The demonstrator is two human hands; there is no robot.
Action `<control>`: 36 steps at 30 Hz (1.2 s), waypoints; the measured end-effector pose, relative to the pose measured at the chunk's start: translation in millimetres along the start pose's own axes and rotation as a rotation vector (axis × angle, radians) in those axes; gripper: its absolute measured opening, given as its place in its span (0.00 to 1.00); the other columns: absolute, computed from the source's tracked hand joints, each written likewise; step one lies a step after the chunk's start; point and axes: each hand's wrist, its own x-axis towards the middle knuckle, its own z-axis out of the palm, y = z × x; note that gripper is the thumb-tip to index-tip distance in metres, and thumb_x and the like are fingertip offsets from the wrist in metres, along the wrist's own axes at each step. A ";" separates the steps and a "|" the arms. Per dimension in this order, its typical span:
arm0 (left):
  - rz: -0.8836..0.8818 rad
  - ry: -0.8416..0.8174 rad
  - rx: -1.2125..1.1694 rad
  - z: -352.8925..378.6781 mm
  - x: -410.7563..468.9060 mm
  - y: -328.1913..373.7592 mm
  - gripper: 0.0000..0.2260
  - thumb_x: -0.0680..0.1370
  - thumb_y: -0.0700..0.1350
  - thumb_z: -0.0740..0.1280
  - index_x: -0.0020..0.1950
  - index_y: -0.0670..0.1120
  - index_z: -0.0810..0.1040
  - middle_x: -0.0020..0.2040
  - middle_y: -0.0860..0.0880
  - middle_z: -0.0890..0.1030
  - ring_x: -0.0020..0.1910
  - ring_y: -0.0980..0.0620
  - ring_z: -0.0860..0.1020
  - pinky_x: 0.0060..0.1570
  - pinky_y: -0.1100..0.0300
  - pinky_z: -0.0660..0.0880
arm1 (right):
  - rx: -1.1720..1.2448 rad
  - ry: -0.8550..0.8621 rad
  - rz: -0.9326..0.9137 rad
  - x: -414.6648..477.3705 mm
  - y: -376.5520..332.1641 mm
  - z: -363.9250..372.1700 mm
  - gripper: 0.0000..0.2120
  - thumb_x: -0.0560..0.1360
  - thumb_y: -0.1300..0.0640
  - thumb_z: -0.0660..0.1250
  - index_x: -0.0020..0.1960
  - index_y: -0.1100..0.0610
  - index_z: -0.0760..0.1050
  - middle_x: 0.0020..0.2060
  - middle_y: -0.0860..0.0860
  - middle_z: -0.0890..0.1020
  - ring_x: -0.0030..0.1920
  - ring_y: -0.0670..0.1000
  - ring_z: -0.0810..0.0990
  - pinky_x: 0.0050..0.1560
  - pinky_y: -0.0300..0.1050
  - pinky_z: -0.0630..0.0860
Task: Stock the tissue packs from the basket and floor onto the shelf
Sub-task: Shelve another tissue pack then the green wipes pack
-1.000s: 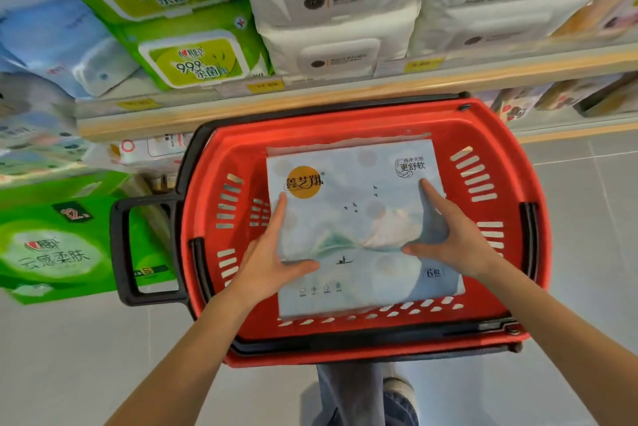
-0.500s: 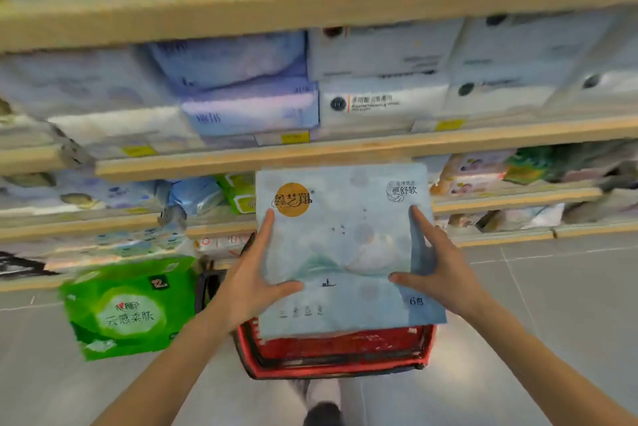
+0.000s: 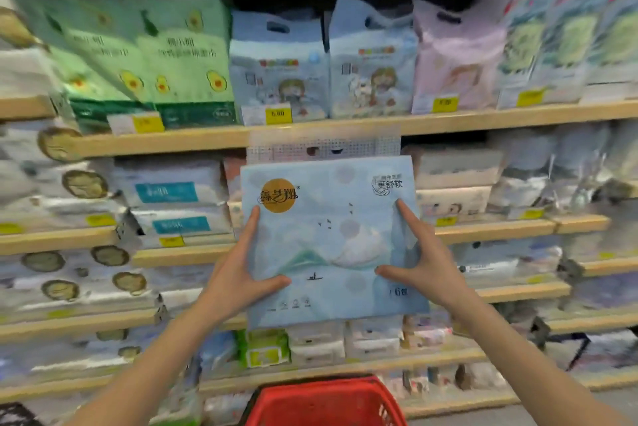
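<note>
Up at the shelves (image 3: 172, 141), above the basket (image 3: 321, 398), you had the tissue pack (image 3: 331, 246) pinched by its side edges in left hand (image 3: 238, 273) and right hand (image 3: 428, 263); looked light, squashy, slick film.

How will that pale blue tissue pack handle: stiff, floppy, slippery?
Probably fairly firm and light: the pale blue tissue pack looks flat, held only at its sides by the left hand and right hand. Its film wrinkles near the right hand, so perhaps squashy and slippery.
</note>
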 end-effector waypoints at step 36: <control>0.750 0.555 0.235 -269.5 186.4 214.6 0.49 0.65 0.54 0.75 0.73 0.64 0.42 0.67 0.54 0.70 0.61 0.52 0.76 0.59 0.55 0.74 | -0.084 0.532 -0.681 216.9 -275.3 -155.4 0.48 0.66 0.53 0.74 0.72 0.40 0.44 0.70 0.54 0.62 0.68 0.49 0.62 0.65 0.41 0.59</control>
